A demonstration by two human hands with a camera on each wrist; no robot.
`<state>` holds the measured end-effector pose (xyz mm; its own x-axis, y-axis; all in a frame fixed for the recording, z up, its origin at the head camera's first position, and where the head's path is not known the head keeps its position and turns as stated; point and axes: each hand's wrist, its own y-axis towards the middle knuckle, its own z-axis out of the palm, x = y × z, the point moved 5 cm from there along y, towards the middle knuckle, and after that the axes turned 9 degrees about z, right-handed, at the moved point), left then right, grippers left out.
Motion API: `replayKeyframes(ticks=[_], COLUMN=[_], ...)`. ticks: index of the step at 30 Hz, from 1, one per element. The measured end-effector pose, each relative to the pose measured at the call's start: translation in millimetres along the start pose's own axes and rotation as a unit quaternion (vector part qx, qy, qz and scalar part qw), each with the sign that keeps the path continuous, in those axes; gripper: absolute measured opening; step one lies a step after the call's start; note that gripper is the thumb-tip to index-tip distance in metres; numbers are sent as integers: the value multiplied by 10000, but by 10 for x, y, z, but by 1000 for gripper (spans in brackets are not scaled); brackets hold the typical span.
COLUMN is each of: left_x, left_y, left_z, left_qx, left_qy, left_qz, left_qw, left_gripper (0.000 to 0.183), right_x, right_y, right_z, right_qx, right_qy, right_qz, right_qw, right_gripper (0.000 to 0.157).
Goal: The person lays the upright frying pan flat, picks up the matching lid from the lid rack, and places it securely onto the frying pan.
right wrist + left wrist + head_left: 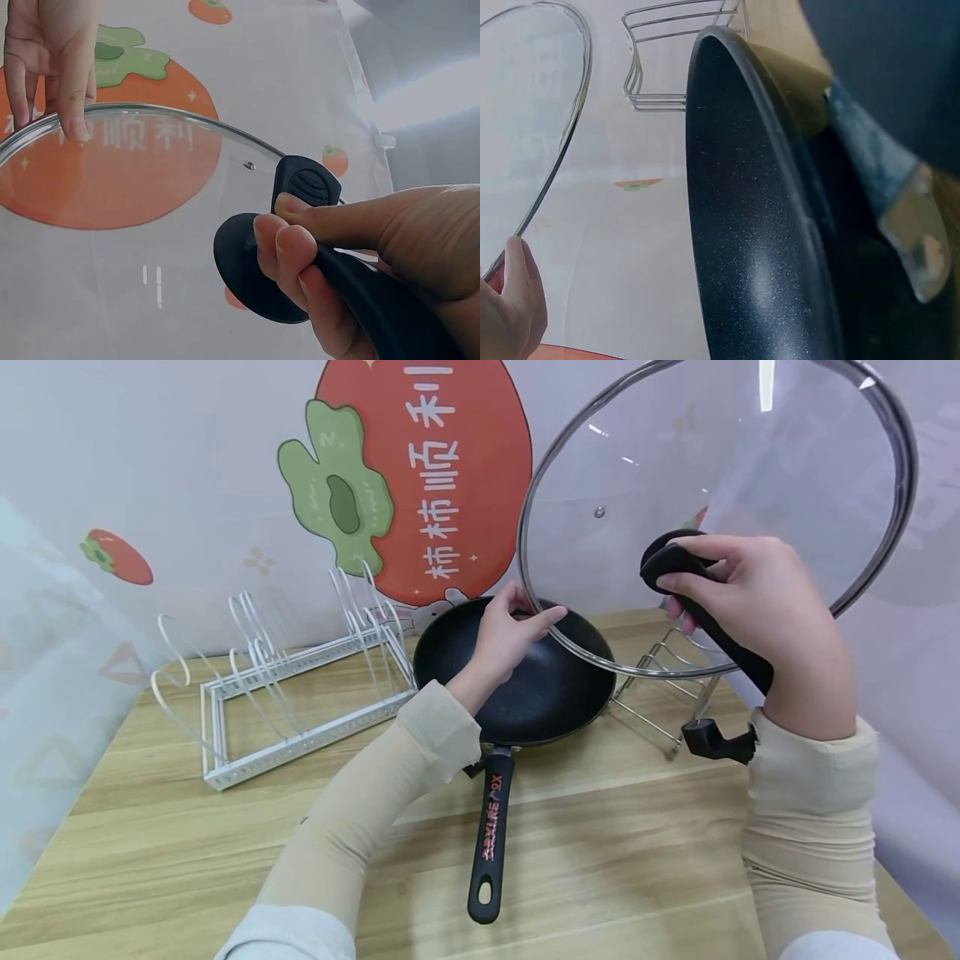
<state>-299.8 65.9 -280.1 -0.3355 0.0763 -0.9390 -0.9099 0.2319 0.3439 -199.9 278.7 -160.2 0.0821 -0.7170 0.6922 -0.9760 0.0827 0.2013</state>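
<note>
A large clear glass lid [630, 468] with a metal rim is held up, tilted, above the table. My right hand [780, 610] grips its black handle [352, 277], thumb and fingers curled around it. At the rim's lower left, my left hand [498, 639] pinches the edge between thumb and fingers, as the right wrist view also shows. Beneath that hand stands a black frying pan [540, 693], its handle [491, 852] pointing towards me. Its dark inside [742, 225] and rim fill much of the left wrist view. Part of the pan is hidden behind the left forearm.
A white rack [307, 743] with upright curved dividers stands left of the pan. To its right, a silver wire rack [656, 718] sits partly behind the lid. All rest on a wooden table [600, 860], backed by a printed curtain [202, 460]. A black device [716, 741] is at my right wrist.
</note>
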Motion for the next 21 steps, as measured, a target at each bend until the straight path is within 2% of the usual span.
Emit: replayKeyframes(ticks=[12, 21], left_x=[-3, 27], left_y=[-87, -155], left_z=[-178, -278], left_qx=[-187, -345], left_qy=[303, 387], left_qz=[243, 282], left_qw=[9991, 9983], left_gripper=[39, 32], right_x=[117, 170], right_y=[63, 130], right_z=[130, 226], right_qx=[-48, -237], right_qy=[-553, -953], right_qz=[-236, -58], right_qw=[9982, 9951], right_gripper=[27, 28])
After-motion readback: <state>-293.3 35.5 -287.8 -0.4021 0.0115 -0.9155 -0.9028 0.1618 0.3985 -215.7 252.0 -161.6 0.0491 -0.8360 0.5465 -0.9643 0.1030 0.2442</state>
